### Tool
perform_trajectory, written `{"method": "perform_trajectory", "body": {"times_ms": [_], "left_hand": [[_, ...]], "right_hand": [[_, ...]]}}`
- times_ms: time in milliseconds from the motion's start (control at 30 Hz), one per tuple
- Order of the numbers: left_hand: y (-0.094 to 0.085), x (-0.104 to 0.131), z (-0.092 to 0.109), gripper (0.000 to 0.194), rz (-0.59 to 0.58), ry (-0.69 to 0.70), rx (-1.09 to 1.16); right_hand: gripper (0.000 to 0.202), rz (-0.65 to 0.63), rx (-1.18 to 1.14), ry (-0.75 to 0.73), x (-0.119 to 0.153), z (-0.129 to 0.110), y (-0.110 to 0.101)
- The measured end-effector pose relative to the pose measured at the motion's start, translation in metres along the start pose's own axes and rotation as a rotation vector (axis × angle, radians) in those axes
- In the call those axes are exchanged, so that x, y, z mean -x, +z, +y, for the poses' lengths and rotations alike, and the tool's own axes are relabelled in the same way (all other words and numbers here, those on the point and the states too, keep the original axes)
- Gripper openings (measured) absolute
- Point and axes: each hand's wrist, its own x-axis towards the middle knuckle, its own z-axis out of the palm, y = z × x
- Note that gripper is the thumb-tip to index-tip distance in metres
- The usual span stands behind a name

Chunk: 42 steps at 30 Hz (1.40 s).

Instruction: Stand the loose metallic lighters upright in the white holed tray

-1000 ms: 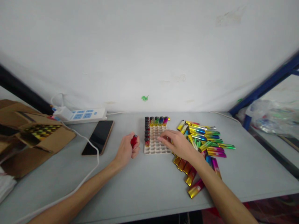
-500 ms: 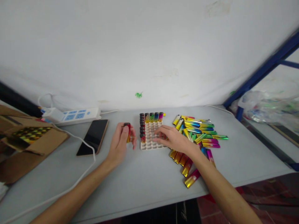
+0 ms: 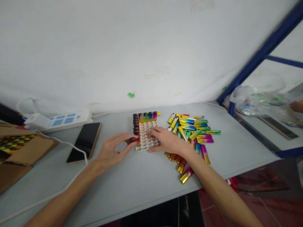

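Observation:
My left hand (image 3: 112,152) pinches a black-topped red lighter (image 3: 133,139) between thumb and fingertips, at the front left corner of a white tray (image 3: 145,136) with rows of slots. The lighter is tilted toward the slots, its lower end partly hidden. Black-topped lighters (image 3: 135,124) stand upright along the tray's left column, and several more (image 3: 145,117) in varied colours fill the back row. My right hand (image 3: 167,141) is closed over the tray's right side, thumb by the front edge and fingers curled onto the slots. Its palm hides that part of the tray.
Right of the tray lies a loose pile of shiny metallic-coloured lighter sleeves or lighters (image 3: 189,126). On the left are a phone (image 3: 84,140), a power strip (image 3: 66,119), a white cable (image 3: 71,176) and an open cardboard box (image 3: 33,149). A blue metal frame (image 3: 248,67) stands right.
My left hand has brought the red lighter right and forward, from beside the tray to its front left corner. My right hand stays at the tray's right side. The whole view has shifted.

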Motion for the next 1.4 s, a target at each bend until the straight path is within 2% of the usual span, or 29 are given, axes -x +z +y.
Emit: {"method": "perform_trajectory", "body": {"times_ms": [167,467,567,733,800,833,900,967,1000,1033,1067,1100,1167,1267,1400], "left_hand": [[0.001,0.002,-0.006,0.02,-0.065,0.059,-0.018],[0.003,0.003,-0.009,0.025,-0.183,0.064,-0.001],[0.008,0.004,-0.013,0.028,-0.149,0.103,-0.04],[0.015,0.008,-0.023,0.032,-0.076,0.249,-0.115],[0.016,0.01,-0.028,0.032,-0.067,0.272,-0.147],[0.017,0.01,-0.03,0.032,-0.06,0.271,-0.154],[0.018,0.01,-0.032,0.037,-0.045,0.253,-0.145],[0.019,0.01,-0.032,0.044,-0.041,0.224,-0.108],[0.019,0.01,-0.031,0.047,-0.048,0.204,-0.085],[0.019,0.01,-0.03,0.048,-0.061,0.185,-0.062],[0.019,0.01,-0.028,0.049,-0.078,0.164,-0.04],[0.019,0.01,-0.027,0.049,-0.095,0.138,-0.02],[0.02,0.011,-0.025,0.048,-0.118,0.079,0.018],[0.024,0.013,-0.03,0.05,-0.103,0.007,0.084],[0.029,0.017,-0.038,0.053,-0.085,-0.002,0.166]], "right_hand": [[0.05,-0.015,0.013,-0.005,-0.003,-0.001,-0.002],[0.051,-0.047,0.032,0.018,-0.003,-0.007,-0.008],[0.056,-0.051,0.028,0.016,-0.004,-0.005,-0.008],[0.062,-0.046,0.037,-0.008,-0.008,-0.006,-0.004],[0.058,-0.024,0.006,-0.028,-0.007,-0.004,-0.011],[0.051,0.022,-0.027,-0.033,-0.004,-0.001,-0.018],[0.035,0.214,-0.104,-0.004,0.006,0.013,-0.043],[0.032,0.619,-0.104,0.156,0.023,0.039,-0.076],[0.031,0.745,-0.063,0.239,0.031,0.055,-0.092],[0.028,0.797,-0.011,0.307,0.038,0.073,-0.107],[0.025,0.779,0.038,0.377,0.043,0.09,-0.12],[0.022,0.705,0.072,0.454,0.047,0.108,-0.128],[0.019,0.46,0.066,0.581,0.048,0.136,-0.134],[0.013,0.264,-0.013,0.61,0.045,0.162,-0.124],[0.03,0.143,-0.112,0.617,0.046,0.175,-0.109]]}}
